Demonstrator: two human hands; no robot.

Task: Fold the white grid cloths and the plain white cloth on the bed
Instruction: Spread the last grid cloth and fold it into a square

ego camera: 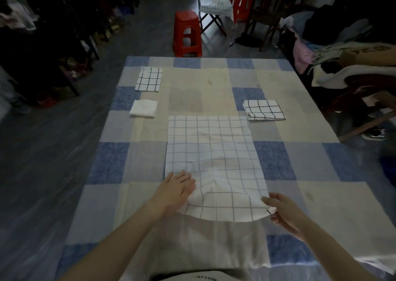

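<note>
Grid cloths (pixel 148 79) (pixel 264 110) and plain white cloth (pixel 143 108) lie folded on the bed (pixel 300 165), 1 big grid cloth (pixel 211 156) remains flat before me, my left hand (pixel 176 187) pressing it with straight fingers, my right hand (pixel 282 211) pinching its near corner.

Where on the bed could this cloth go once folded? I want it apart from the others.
Bare sheet lies between the far grid cloth and the right folded grid cloth. The left edge is crowded: the plain white cloth sits there too.
</note>
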